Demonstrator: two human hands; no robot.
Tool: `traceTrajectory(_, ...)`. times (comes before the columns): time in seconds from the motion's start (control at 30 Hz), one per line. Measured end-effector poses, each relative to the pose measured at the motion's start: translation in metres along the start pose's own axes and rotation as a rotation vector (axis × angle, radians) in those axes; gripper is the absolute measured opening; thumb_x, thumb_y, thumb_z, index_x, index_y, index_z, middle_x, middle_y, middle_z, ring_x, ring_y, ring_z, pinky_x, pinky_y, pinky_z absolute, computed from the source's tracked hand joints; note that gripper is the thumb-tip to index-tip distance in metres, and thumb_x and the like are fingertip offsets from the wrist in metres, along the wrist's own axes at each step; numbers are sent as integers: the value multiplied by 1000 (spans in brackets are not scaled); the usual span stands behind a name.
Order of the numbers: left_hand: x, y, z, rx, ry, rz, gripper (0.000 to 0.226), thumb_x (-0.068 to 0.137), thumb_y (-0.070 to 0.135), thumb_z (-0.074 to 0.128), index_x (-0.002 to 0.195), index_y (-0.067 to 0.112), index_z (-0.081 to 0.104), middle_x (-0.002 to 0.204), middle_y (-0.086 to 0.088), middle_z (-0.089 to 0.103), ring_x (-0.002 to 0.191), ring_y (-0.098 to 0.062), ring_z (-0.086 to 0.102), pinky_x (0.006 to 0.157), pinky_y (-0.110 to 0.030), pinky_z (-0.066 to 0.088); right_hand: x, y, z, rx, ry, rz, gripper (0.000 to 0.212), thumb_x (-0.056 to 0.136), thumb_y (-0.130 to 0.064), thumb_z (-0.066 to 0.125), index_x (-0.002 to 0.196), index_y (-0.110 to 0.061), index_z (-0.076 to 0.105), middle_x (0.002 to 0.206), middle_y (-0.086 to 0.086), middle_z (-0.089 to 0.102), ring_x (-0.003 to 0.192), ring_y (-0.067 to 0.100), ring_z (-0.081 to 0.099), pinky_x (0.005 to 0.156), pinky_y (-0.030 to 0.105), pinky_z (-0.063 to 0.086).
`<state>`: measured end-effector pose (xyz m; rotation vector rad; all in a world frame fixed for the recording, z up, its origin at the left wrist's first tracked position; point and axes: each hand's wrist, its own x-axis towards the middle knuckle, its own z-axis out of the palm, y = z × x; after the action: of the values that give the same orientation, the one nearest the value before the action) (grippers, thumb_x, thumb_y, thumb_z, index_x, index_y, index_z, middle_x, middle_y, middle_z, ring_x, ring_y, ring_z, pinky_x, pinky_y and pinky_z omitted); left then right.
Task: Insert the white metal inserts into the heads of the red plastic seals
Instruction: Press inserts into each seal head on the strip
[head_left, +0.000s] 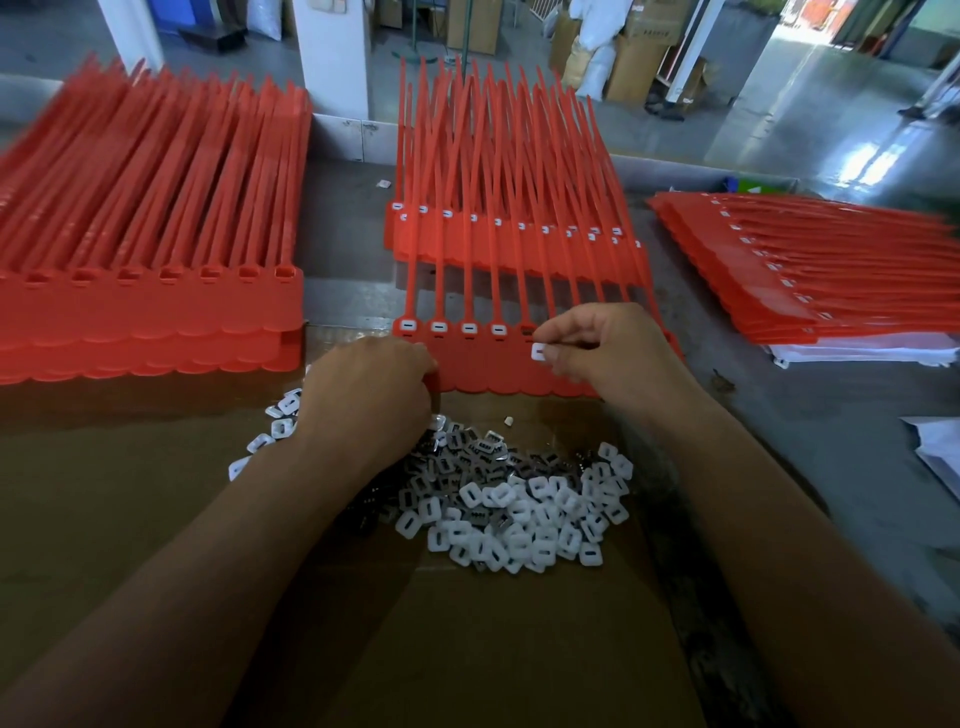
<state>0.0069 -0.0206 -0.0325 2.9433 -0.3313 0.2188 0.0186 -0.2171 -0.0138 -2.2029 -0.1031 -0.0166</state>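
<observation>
Fitting a seal strip

The red seal strip (493, 371) is laid with straps pointing away, heads nearest. Its left corner is gripped by the left hand (369, 384); a white insert (538, 352) is pinched by the right hand (602, 353) beside the fifth, unfilled head. Loose inserts (519, 514) are heaped on cardboard (156, 519).

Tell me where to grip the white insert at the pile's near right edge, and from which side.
Pinch the insert by two opposite outer edges, coming from above. It lies flat, slot up, on the cardboard at the fringe of the pile, so its near and right sides look free.
</observation>
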Motion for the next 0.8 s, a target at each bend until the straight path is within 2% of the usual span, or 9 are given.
traceTrajectory(0.13, 0, 0, 0, 1, -4, 2, 34, 88, 14, 41, 111, 22, 63, 119, 4, 62, 104, -18, 58, 82, -30, 45, 14, 3, 1, -122, 21, 7, 17, 83, -13, 67, 74, -28, 62, 83, -8, 64, 69, -3, 55, 62, 11, 39)
traceTrajectory(0.23, 0, 0, -1, 6, -1, 10, 33, 88, 14, 41, 111, 23, 63, 119, 4, 61, 104, -17, 58, 82, -29, 44, 25, 6, 2, -186, 51, 4, 14, 84, -14, 66, 77, -26, 63, 87, -8, 60, 80, 0, 53, 66, 7, 37)
traceTrajectory(0.37, -1, 0, 0, 18, 4, 23, 32, 89, 15, 41, 112, 24, 62, 119, 4, 61, 104, -17, 58, 82, -29, 44, 36, 10, 7, -168, 86, 28, 13, 84, -13, 65, 79, -26, 65, 82, -12, 57, 82, 3, 52, 64, 9, 36)
traceTrajectory(0.53, 0, 0, 0, 20, 15, 19, 33, 89, 14, 42, 112, 26, 62, 119, 5, 62, 105, -17, 58, 82, -29, 45, 42, 15, 13, -168, 106, 45, 7, 83, -14, 67, 85, -21, 70, 76, -14, 55, 74, -1, 50, 62, 11, 37)
traceTrajectory(0.7, 0, 0, 1, 15, 14, 15, 33, 88, 13, 43, 112, 25, 63, 119, 5, 62, 106, -18, 57, 84, -30, 45, 45, 15, 14, -211, 102, 56, 8, 82, -16, 67, 89, -17, 72, 85, -8, 59, 86, 8, 55, 74, 23, 42)
traceTrajectory(0.8, -1, -1, 1, 12, 13, 18, 33, 88, 13, 42, 112, 24, 63, 119, 5, 62, 107, -17, 57, 84, -30, 45, 46, 16, 14, -224, 100, 60, 9, 82, -17, 67, 90, -16, 72, 87, -7, 59, 87, 9, 54, 74, 24, 41)
